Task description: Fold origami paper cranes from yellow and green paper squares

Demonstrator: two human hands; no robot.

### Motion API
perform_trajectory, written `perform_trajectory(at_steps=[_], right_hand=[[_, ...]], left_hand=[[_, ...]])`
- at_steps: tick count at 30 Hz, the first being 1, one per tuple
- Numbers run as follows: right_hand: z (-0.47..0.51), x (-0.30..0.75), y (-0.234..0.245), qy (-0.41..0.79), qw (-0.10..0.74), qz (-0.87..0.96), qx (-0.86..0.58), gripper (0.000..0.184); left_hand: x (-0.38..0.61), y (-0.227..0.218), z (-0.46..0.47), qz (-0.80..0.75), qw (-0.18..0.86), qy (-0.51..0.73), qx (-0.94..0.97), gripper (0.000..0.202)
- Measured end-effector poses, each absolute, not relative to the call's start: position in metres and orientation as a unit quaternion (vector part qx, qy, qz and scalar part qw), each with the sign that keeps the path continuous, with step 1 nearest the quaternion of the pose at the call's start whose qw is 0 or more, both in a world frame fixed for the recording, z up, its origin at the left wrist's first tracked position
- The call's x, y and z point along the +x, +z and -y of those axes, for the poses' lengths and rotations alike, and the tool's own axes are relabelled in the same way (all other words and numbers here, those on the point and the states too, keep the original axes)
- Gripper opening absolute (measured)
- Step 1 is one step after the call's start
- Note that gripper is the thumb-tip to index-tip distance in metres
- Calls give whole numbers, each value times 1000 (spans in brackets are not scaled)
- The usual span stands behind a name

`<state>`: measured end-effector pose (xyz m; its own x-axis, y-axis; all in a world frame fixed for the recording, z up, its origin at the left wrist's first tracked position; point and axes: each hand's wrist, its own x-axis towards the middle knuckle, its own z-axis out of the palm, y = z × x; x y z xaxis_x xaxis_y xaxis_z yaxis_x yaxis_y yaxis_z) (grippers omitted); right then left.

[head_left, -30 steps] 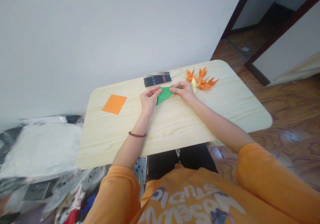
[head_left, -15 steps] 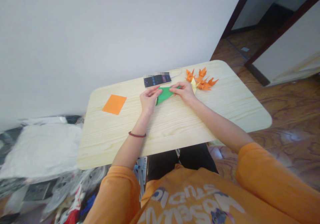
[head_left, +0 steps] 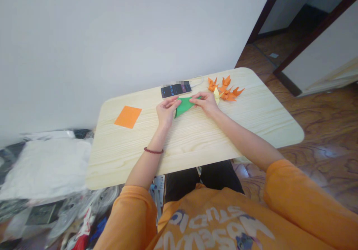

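We are mid-fold on the folded green paper (head_left: 183,107), held just above the table (head_left: 195,157) between our left hand (head_left: 167,112) and right hand (head_left: 205,104), fingers (head_left: 195,97) pinched narrowly on its edges, and the next move seems to call for flattening it.

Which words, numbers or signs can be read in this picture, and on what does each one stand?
"STUDIO": upside down on the orange T-shirt.
A larger line below it on the T-shirt: too creased and cut off to read.
Small blue characters on the screen of the phone: too small to read.
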<state>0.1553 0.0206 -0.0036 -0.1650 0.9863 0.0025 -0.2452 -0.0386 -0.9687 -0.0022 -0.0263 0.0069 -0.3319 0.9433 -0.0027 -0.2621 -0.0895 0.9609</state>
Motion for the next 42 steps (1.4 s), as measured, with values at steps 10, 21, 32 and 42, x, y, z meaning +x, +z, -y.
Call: perform_trajectory(at_steps=[10,21,32,42], right_hand=[[-15,154,-5,646,457,490,-366,63],[-18,150,-8,655,442,484,-377,55],[-20,147,-10,682,445,441,-377,46],[-20,146,-8,679,460,416,-393,37]], left_hand=[[-1,-1,22,-472,455,697,289,46],[8,-4,23,-483,432,718,253,46],[10,-11,20,-515,384,734,220,42],[9,-15,18,-518,388,728,224,45]])
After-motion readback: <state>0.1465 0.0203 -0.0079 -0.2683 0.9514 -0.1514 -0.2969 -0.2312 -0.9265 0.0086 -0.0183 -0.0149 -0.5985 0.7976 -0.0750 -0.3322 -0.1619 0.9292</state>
